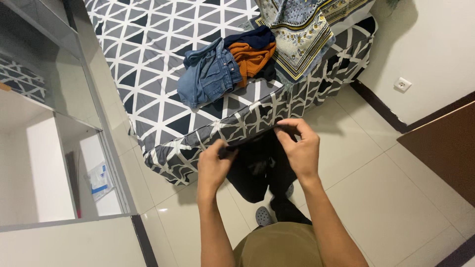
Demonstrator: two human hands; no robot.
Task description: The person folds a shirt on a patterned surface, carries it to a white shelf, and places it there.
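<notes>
Black cloth fills our fingers: we hold a black garment (257, 163) stretched between both hands just below the middle of the frame. Our left hand (213, 165) is curled shut on one end of its top edge, fingers folded over the fabric. Our right hand (299, 148) pinches the other end, fingertips (283, 127) pressed together on the cloth with the thumb underneath. The garment is soft and limp; it hangs from that taut upper edge in loose folds toward the floor, in front of our legs.

Just above the hands runs the near edge of the bed (158, 64), whose corner points toward the lower left of the frame. Its sheet is smooth, printed with grey, black and white triangles. On it, in the upper middle, lies a crumpled pair of blue jeans (210, 76) of thick denim, touching a bunched orange knit (252, 57) with a dark navy piece (250, 37) just above it. A patterned scarf (297, 34) with yellow and blue borders drapes over the bed's far edge at the top.

Glossy pale floor tiles (396, 198) spread across the lower right, giving open room beside our right arm. On the left, a white cabinet with glass panels (64, 123) stands close to the bed, leaving only a narrow strip of floor.
</notes>
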